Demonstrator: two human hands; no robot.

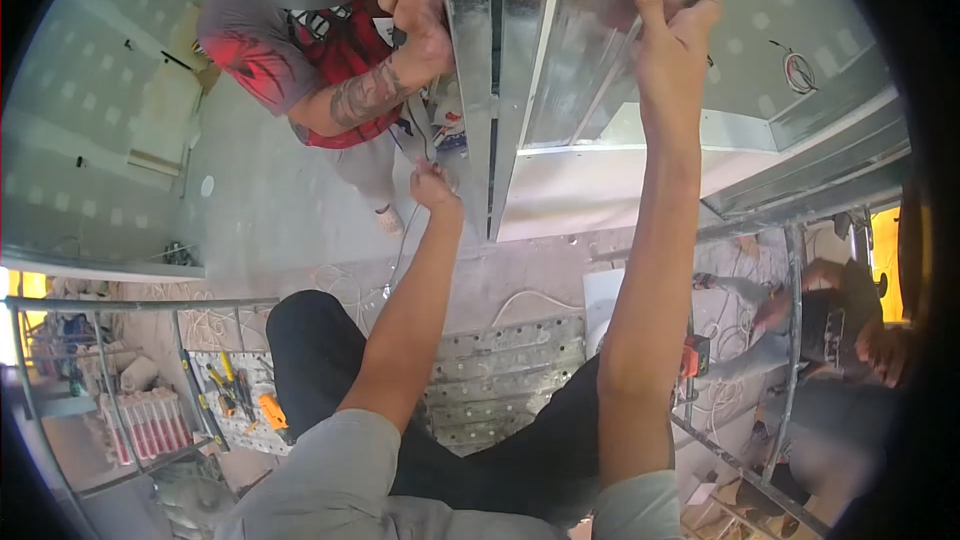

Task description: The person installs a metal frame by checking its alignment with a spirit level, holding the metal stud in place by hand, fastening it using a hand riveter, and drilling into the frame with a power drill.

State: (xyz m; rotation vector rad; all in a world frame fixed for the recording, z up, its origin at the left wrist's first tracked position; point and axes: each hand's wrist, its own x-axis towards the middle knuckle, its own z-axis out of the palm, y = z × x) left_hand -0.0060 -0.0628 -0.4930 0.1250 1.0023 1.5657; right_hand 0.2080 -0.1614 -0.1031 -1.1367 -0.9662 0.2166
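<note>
My left hand (435,186) is closed around a thin cord, low beside an upright metal stud (478,90). Part of the cord loops above my fist and a pale length hangs below it. Higher up, my right hand (678,40) grips the edge of a shiny metal profile (592,50), thumb in front and fingers wrapped behind. A white board (570,190) is fixed low on the frame, left of my right forearm. Across the stud, a co-worker's raised hand (420,25) is close to its left side.
A co-worker (310,50) stands opposite me; another person (830,320) is at the lower right. Beneath me is a perforated metal platform (510,365) between scaffold rails (795,340). Tools with an orange-handled one (272,411) lie at left, near several tubes (150,428). Cables trail over the floor.
</note>
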